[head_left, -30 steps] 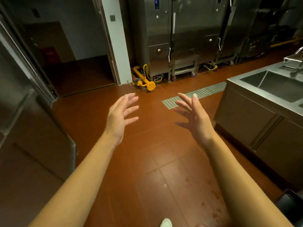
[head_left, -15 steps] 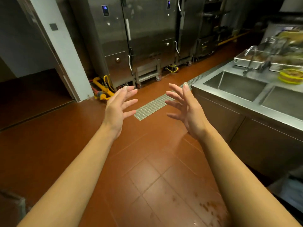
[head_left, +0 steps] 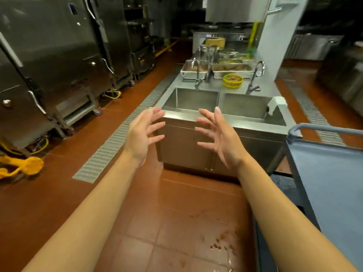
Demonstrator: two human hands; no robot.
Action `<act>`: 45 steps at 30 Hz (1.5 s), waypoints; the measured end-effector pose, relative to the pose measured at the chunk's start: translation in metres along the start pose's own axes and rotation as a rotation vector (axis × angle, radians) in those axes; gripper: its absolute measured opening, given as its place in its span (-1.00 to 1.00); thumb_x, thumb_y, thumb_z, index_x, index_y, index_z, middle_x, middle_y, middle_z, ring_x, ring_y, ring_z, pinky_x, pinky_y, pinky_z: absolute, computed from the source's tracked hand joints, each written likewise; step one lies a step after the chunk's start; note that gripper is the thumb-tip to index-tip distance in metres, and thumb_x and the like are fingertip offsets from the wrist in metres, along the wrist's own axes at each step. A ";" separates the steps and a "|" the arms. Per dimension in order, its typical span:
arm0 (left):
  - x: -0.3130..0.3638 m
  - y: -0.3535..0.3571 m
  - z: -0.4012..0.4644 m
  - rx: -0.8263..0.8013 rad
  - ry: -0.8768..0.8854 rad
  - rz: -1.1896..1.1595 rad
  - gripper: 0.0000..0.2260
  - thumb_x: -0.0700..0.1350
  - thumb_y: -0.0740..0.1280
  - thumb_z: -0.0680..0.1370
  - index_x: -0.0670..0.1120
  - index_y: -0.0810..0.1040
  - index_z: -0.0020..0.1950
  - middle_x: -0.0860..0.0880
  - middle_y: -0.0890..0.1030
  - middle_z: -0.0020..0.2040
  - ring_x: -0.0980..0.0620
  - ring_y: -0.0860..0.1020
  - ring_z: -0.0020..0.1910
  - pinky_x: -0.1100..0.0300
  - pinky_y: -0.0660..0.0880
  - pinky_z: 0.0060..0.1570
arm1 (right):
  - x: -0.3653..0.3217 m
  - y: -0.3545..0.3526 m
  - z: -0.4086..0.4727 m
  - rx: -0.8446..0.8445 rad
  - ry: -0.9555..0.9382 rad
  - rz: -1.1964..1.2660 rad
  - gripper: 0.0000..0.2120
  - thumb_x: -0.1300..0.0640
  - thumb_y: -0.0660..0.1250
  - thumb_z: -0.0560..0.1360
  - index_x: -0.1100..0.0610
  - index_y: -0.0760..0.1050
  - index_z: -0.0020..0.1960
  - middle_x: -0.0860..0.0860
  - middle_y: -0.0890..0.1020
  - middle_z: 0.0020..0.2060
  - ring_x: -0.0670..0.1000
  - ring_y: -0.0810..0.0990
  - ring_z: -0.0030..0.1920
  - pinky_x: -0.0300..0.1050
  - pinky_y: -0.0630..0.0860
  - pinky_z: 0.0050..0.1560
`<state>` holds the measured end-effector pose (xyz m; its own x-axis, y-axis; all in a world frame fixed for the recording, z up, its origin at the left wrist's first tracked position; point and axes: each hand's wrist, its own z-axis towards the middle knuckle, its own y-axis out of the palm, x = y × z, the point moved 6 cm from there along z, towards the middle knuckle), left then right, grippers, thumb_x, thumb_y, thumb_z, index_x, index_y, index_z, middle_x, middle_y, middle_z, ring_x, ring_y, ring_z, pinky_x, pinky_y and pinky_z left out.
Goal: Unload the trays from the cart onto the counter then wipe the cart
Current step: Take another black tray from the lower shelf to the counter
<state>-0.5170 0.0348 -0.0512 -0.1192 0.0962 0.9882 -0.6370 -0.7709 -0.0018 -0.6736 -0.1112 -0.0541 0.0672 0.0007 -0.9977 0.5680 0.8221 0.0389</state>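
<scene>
Both hands hang empty in the middle of the frame, the left hand (head_left: pixel 142 134) and the right hand (head_left: pixel 221 138) raised out front with palms turned toward each other and fingers spread and slightly bent, touching nothing. I judge I carry them apart like this ready to take hold of something wide. At the right edge stands the blue cart (head_left: pixel 326 173), its top shelf bare where I can see it. The trays (head_left: pixel 214 70) of food sit on the steel counter (head_left: pixel 210 85) in the upper middle, behind the double sink (head_left: pixel 222 104). A white cloth (head_left: pixel 276 104) drapes over the sink's right rim, near the cart, probably for wiping.
</scene>
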 end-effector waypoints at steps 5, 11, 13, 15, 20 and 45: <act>-0.006 0.033 0.067 -0.208 0.001 -0.061 -0.57 0.21 0.11 0.65 0.08 0.56 0.39 0.11 0.64 0.31 0.03 0.61 0.29 -0.17 0.55 0.28 | -0.006 -0.027 0.029 0.187 -0.009 -0.029 -0.32 -0.43 0.06 0.52 -0.14 0.39 0.53 -0.06 0.50 0.45 0.00 0.53 0.39 0.26 0.47 0.39; -0.024 0.110 0.106 -0.474 -0.022 -0.072 -0.57 0.19 0.12 0.64 0.05 0.58 0.37 0.09 0.66 0.28 0.03 0.62 0.27 -0.17 0.55 0.28 | 0.008 -0.083 0.022 0.421 0.011 -0.079 -0.36 -0.42 0.03 0.57 -0.15 0.38 0.54 -0.08 0.50 0.45 -0.03 0.53 0.38 0.30 0.46 0.39; -0.035 0.143 0.110 -0.558 -0.053 -0.088 -0.57 0.19 0.14 0.63 0.04 0.59 0.36 0.08 0.67 0.28 0.02 0.62 0.26 -0.20 0.54 0.29 | 0.019 -0.107 0.009 0.514 0.039 -0.061 -0.33 -0.42 0.04 0.55 -0.14 0.38 0.54 -0.07 0.50 0.45 -0.01 0.53 0.39 0.32 0.45 0.40; -0.050 0.181 0.108 -0.653 -0.096 -0.083 -0.57 0.19 0.16 0.60 0.03 0.59 0.35 0.07 0.67 0.27 0.00 0.62 0.26 -0.20 0.54 0.29 | 0.033 -0.132 -0.011 0.617 0.077 -0.051 -0.31 -0.42 0.05 0.52 -0.14 0.38 0.54 -0.06 0.49 0.46 0.00 0.52 0.40 0.32 0.45 0.40; -0.093 0.287 0.097 -0.870 -0.170 -0.015 -0.66 0.10 0.12 0.73 0.03 0.59 0.34 0.07 0.68 0.26 0.00 0.63 0.24 -0.20 0.55 0.29 | 0.079 -0.201 -0.069 0.865 0.156 0.028 -0.29 -0.45 0.06 0.49 -0.13 0.40 0.52 -0.06 0.53 0.42 0.00 0.54 0.38 0.30 0.46 0.39; -0.242 0.660 0.108 -1.511 -0.380 0.228 -0.66 0.10 0.14 0.72 0.00 0.58 0.36 0.02 0.68 0.25 -0.02 0.64 0.24 -0.11 0.59 0.23 | 0.213 -0.442 -0.118 1.558 0.215 0.388 -0.10 -0.64 0.24 0.29 -0.12 0.48 0.46 -0.07 0.61 0.34 -0.03 0.62 0.31 0.21 0.54 0.29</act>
<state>-0.8266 -0.5653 -0.2753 -0.2723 -0.2662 0.9247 -0.8027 0.5927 -0.0658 -1.0072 -0.4073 -0.2900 0.3630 0.2454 -0.8989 0.7908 -0.5913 0.1580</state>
